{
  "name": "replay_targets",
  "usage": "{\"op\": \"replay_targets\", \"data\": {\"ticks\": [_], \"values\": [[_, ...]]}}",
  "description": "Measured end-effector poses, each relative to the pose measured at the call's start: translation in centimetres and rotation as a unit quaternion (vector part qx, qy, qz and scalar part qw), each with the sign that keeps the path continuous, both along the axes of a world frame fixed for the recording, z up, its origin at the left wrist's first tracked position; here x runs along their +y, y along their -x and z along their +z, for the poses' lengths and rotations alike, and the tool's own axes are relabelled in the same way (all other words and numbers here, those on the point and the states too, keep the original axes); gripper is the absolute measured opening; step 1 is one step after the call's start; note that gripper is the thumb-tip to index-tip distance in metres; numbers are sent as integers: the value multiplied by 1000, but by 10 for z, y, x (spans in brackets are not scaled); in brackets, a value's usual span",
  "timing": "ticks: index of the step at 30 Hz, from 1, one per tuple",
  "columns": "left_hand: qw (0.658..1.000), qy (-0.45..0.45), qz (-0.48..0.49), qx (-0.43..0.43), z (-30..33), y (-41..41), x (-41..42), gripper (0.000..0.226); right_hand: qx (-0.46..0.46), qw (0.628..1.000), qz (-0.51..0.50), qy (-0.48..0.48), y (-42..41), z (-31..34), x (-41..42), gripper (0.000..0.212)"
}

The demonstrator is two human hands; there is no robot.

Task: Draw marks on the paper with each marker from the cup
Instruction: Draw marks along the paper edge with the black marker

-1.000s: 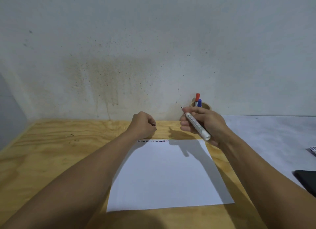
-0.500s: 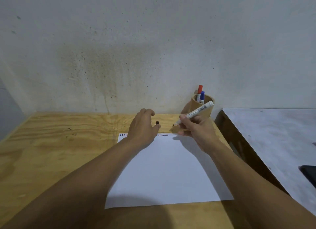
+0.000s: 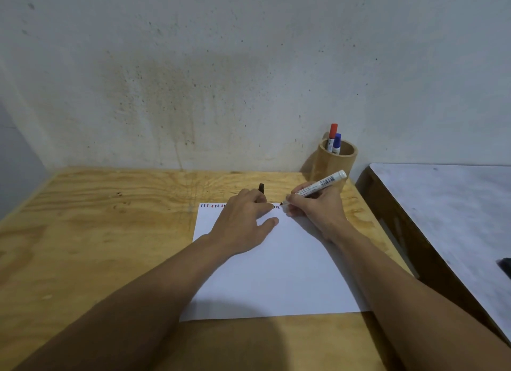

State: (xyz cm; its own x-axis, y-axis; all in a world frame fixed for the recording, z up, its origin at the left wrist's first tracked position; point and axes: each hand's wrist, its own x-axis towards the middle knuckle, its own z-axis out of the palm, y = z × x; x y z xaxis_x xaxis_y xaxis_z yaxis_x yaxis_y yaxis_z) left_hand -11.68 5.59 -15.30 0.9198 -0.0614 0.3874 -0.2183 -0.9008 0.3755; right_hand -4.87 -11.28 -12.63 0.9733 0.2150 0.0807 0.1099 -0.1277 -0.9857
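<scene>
A white sheet of paper (image 3: pixel 276 273) lies on the wooden table (image 3: pixel 96 232), with a row of short red, blue and dark marks (image 3: pixel 211 205) along its far edge. My right hand (image 3: pixel 315 210) grips a white marker (image 3: pixel 320 184), uncapped, its black tip touching the paper's far edge. My left hand (image 3: pixel 243 221) rests flat on the paper and holds the black cap (image 3: pixel 261 188) between its fingers. A wooden cup (image 3: pixel 333 163) by the wall holds a red-capped marker (image 3: pixel 332 135) and a blue-capped marker (image 3: pixel 336 143).
A stained wall stands right behind the table. A second table with a grey-white top (image 3: pixel 456 218) stands to the right across a narrow gap, with a dark object (image 3: pixel 505 267) at its right edge.
My right hand turned the marker tip-down and brought it onto the paper's far edge. My left hand, with the cap in it, opened out and settled flat on the sheet. The view tilted down.
</scene>
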Motion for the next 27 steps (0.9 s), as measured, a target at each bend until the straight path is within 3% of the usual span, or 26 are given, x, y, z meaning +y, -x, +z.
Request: {"op": "replay_targets", "data": {"ticks": [27], "values": [[1000,26,14,3,-3,0,-1,36,-32,998,-8,51,-3,-7,-1,9]]}}
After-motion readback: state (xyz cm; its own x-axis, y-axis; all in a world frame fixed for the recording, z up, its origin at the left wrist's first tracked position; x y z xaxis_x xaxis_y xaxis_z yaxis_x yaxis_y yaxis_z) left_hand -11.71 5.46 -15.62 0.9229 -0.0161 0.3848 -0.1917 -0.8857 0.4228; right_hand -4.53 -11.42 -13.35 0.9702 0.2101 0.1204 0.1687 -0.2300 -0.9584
